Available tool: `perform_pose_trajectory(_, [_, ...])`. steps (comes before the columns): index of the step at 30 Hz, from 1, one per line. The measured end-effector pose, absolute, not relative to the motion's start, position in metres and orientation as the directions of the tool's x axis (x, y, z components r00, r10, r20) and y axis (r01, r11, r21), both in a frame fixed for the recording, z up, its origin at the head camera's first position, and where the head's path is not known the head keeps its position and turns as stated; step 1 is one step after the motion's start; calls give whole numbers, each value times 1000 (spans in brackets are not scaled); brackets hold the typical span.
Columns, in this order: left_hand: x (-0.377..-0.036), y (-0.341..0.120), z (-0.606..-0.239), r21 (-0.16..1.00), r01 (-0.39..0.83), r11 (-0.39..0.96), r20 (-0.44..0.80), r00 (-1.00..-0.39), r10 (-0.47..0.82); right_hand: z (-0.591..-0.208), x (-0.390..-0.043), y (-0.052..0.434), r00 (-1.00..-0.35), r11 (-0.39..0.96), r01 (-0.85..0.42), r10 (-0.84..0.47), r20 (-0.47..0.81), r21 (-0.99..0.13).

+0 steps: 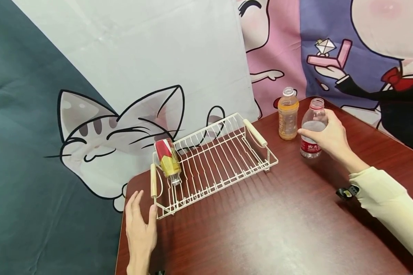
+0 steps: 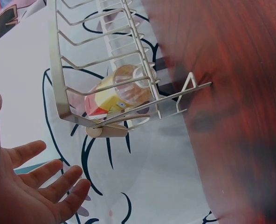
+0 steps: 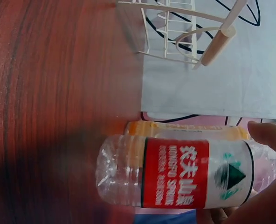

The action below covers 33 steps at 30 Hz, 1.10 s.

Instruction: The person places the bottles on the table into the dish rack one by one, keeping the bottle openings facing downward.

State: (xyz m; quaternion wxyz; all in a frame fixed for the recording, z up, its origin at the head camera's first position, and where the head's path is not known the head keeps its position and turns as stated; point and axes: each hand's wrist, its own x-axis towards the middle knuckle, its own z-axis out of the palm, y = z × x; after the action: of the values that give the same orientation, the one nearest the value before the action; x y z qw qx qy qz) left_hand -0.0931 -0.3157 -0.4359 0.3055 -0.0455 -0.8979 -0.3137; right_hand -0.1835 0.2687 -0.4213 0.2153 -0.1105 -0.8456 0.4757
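My right hand (image 1: 332,135) grips a clear, uncapped plastic water bottle (image 1: 311,147) with a red and white label, thumb on one side and fingers behind. In the right wrist view the bottle lies across the lower part of the picture, fingers partly hidden. Just left of it stands an uncapped orange-tinted bottle (image 1: 288,120). My left hand (image 1: 141,233) is held beside the near left corner of a white wire dish rack (image 1: 223,187), fingers spread and holding nothing. A bottle with a red and yellow label (image 1: 168,158) leans in the rack's left end, neck down.
The rack has wooden handles (image 1: 255,133) at both ends and stands on a reddish-brown table (image 1: 261,236). Behind the table hangs a cloth (image 1: 206,57) printed with cartoon figures. A black strap device (image 1: 347,192) is on the right wrist.
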Motion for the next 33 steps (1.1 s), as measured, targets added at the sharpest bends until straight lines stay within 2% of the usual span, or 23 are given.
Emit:
perform_pose_trajectory(10, [-93,-314,-436,543,269,796,573,-811,-117,-428,-183,271,-882,552,7,396,255,-834])
perform_pose_trajectory(24, [-92,-314,-441,550,261,793,572,-810,-130,-438,-181,276,-936,605,71,315,157,-793])
perform_pose_trajectory(33, [-90,-312,-437,547,264,794,573,-810,-126,-434,-174,273,-923,592,80,348,165,-802])
